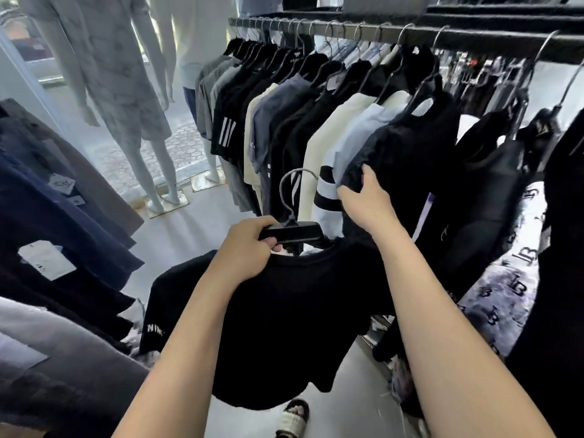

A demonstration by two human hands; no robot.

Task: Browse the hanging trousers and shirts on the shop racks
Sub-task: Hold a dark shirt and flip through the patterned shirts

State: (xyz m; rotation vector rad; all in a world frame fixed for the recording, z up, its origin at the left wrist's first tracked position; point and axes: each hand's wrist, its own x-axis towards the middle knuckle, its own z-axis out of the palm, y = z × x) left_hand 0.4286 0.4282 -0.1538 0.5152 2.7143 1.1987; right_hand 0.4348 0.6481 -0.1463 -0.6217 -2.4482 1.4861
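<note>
The person is in the middle of browsing: the left hand [245,248] grips the black hanger [292,233] of a black T-shirt [284,327] taken off the rail [410,34], while the right hand [366,200] pinches the sleeve of a black shirt [410,147] hanging among the others. I think the next move is to hook the hanger back. The gap just right of that shirt looks narrow, but the aisle floor [189,235] behind gives room.

A shirt [284,327] on a hanger [292,230] was held off the rail [410,34] by the left hand [246,251], in front of the hanging shirts [316,121]. Further right, one hanging shirt [407,147] was gripped by the right hand [366,200]. Mannequins [126,90] were stood behind, to the left.
</note>
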